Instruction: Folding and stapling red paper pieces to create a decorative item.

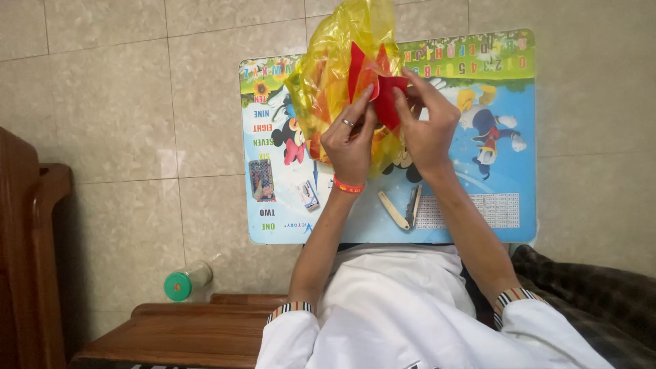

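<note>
Both arms up from the white sleeves, bent in toward the middle, over a small table [506, 205] with a bright cartoon top. Big yellow see-through bag [342, 61] puffed up above the table, just past the fingertips and partly behind them. Left hand [350, 140] with back to the camera, ring on one finger, red band at the wrist, fingers close together and pinched on the near edge of the red paper [386, 96]. Right hand [427, 126] just beside, fingers curled tight, thumb tucked in, holding the other side of the same red paper. Red paper squeezed between the two hands, top part poking up into the mouth of the yellow bag, touching it. More red seen through the bag.

On the table near the wrists: a folding knife [404, 207] lying open, and a small box [308, 194] to the left. Down on the tiled floor, a bottle with a green cap [186, 281], well apart from the hands.
</note>
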